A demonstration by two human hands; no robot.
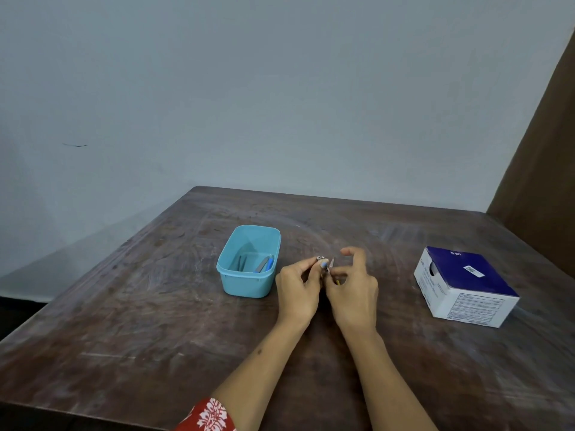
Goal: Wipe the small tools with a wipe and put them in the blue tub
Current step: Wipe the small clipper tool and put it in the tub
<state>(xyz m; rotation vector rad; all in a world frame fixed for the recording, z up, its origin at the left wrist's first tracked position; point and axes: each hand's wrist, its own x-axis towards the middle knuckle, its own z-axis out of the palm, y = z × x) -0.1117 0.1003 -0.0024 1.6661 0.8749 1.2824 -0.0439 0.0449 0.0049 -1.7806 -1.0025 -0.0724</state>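
Observation:
The blue tub stands on the table left of my hands, with a few small tools lying inside it. My left hand pinches a small metal tool, perhaps a nail clipper, at its fingertips. Close beside it, my right hand grips a thin pointed tool with a yellowish end, its index finger raised. Both hands meet just right of the tub. I cannot make out a wipe in either hand.
A blue and white box of wipes sits at the right on the dark worn wooden table. A pale wall rises behind the table's far edge, and a brown panel stands at the far right.

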